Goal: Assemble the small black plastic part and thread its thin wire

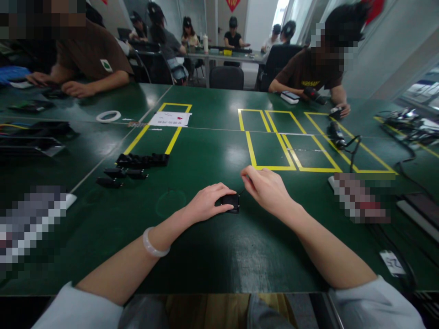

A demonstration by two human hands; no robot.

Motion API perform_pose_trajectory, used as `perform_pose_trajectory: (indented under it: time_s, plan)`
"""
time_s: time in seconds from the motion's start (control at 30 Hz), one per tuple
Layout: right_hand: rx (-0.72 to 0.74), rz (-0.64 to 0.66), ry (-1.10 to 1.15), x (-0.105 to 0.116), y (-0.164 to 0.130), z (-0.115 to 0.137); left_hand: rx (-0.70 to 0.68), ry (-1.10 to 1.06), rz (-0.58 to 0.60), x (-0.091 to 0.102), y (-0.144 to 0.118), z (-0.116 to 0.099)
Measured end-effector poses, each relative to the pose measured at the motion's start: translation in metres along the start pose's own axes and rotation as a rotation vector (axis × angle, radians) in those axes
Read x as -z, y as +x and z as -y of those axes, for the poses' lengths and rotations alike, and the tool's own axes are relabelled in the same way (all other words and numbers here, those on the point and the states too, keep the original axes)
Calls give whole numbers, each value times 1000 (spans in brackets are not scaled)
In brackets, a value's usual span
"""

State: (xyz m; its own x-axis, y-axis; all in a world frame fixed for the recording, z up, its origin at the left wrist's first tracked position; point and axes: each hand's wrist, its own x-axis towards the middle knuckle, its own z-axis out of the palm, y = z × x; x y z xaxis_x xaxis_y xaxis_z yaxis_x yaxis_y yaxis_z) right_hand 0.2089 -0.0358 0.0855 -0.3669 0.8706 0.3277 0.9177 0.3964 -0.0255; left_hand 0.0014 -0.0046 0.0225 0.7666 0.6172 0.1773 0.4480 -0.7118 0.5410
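My left hand [208, 201] rests on the green table [206, 256] and grips a small black box-shaped part [231, 202] from its left side. My right hand [265, 188] hovers just right of that part, fingers curled together near its upper right corner. Whether a thin wire is pinched between the fingertips I cannot tell. A white bangle sits on my left wrist.
Several black parts [137, 165] lie to the left by yellow tape lines [274, 151]. A tape roll [108, 116] and a paper sheet [170, 119] lie farther back. Cables and a black device [338, 136] are at right. Other people sit across the table.
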Motion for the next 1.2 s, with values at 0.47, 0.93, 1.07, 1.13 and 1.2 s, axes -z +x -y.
perform_pose_trajectory:
  time_s: [0.47,0.93,1.07,1.13,1.2]
  plan:
    - [17,-16,23,0,0,0,6,17,9,0,0,0]
    - [41,16,44,5,0,1,-4,13,-7,-1,0,0]
    - [23,32,-23,3,0,1,0,15,2,0,0,0]
    - [16,20,-27,2,0,1,-1,14,6,0,0,1]
    - [24,0,6,1,0,1,-3,11,7,0,0,1]
